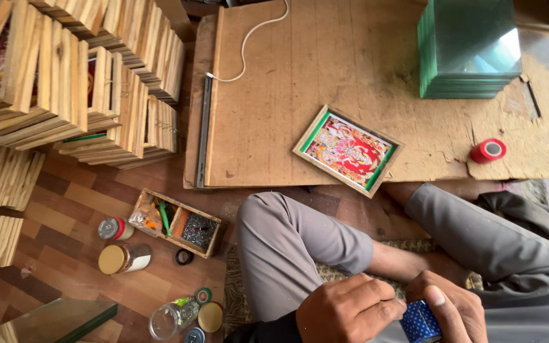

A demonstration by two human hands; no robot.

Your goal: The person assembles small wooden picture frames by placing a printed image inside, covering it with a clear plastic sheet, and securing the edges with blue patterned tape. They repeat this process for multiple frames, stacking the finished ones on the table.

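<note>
Landmark: wooden tray (179, 222) with compartments, on the floor.
Lidded jar: just left of the tray, lying on its side, with a red label band (121, 228) below a grey cap.
Gold-lidded jar (124, 258): below-left of the tray, on its side, white body.
Clear jar (173, 317): well below the tray, lying open, no label readable.
Signs, screens: none.

Head camera looks steeply down, close over the lap.

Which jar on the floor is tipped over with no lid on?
The clear glass jar at the bottom, lying on its side and open. The two jars farther up have lids on.
</note>
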